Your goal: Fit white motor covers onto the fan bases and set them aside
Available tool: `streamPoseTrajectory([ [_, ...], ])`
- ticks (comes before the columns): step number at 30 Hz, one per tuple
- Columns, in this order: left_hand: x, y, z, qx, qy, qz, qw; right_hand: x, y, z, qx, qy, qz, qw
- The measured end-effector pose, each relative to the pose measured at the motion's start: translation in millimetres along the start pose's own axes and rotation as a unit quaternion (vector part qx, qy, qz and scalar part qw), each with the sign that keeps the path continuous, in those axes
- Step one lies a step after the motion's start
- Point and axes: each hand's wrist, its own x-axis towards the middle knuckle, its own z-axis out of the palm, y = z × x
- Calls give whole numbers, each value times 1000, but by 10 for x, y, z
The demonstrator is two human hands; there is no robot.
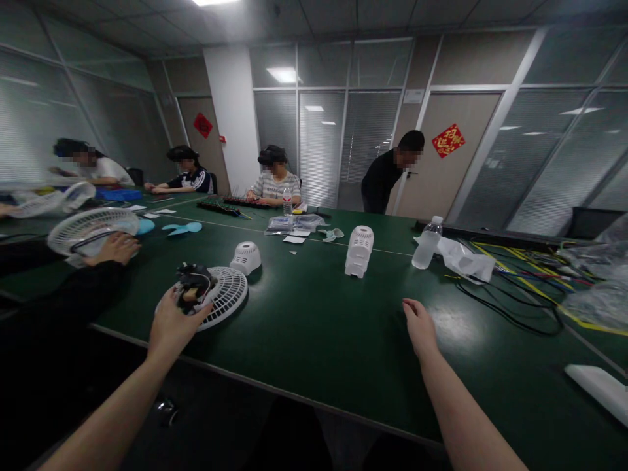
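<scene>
The left hand curls its fingers around a black motor part sitting on a white fan grille, near the table's near-left edge. The right hand hovers open, holding nothing, over bare green tabletop. Farther off stand 2 white housings, a water bottle, and tangled cables to the right.

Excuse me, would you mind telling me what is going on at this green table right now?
The person's left hand grips a small black motor unit with wires set against a round white plastic fan grille lying on the green table. The right hand hovers open above the table, holding nothing. A white domed fan housing and a taller white ribbed housing stand farther back. To the left, a co-worker's hand rests on another white grille.
</scene>
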Motion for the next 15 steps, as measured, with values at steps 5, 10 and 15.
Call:
streamPoseTrajectory([
  [5, -74, -45, -12, -34, -13, -60, 998, 11, 31, 9, 4, 3, -5, 1000],
  [10, -300, -29, -99, -65, 27, -72, 995, 21, 39, 11, 3, 0, -3, 1000],
  [15, -676, 205, -151, -90, 20, -72, 993, 22, 31, 10, 5, -9, -4, 1000],
])
